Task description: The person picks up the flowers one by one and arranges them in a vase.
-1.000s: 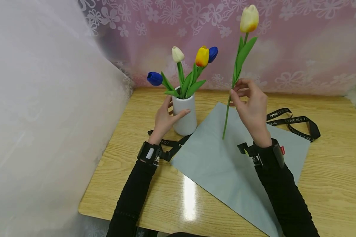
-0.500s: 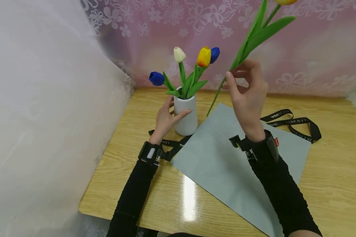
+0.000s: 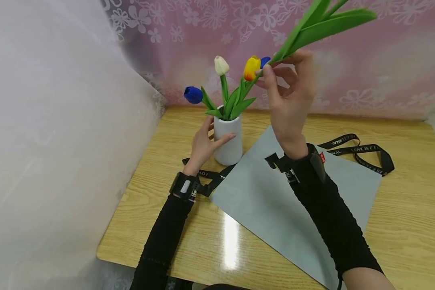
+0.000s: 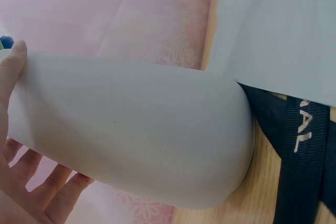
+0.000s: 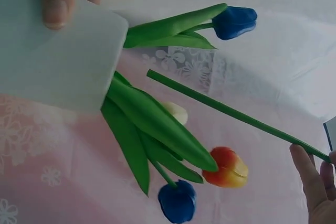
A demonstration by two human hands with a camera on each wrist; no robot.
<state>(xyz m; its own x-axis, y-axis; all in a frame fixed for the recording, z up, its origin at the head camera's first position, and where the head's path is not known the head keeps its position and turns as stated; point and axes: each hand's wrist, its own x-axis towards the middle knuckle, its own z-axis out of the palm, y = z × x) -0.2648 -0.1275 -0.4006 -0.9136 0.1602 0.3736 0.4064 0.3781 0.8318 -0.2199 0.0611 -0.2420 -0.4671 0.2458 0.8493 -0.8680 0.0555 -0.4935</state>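
Observation:
My left hand holds a white vase upright on the table, thumb across its front and fingers at its far side. Tulips stand in it: a blue tulip, a white tulip, a yellow-orange tulip and another blue tulip. My right hand pinches the stem of a further tulip above and right of the vase. That tulip leans to the upper right, its bloom outside the head view. In the right wrist view its bare stem end points towards the vase mouth, apart from the rim.
A grey-blue sheet lies on the wooden table, its edge by the vase. Black lettered ribbon loops at the sheet's right; more ribbon lies beside the vase base. A pink floral curtain hangs behind.
My right hand has risen and moved left with the tulip, which has tilted from nearly upright to leaning right. Its bloom has left the head view. The left hand keeps holding the vase.

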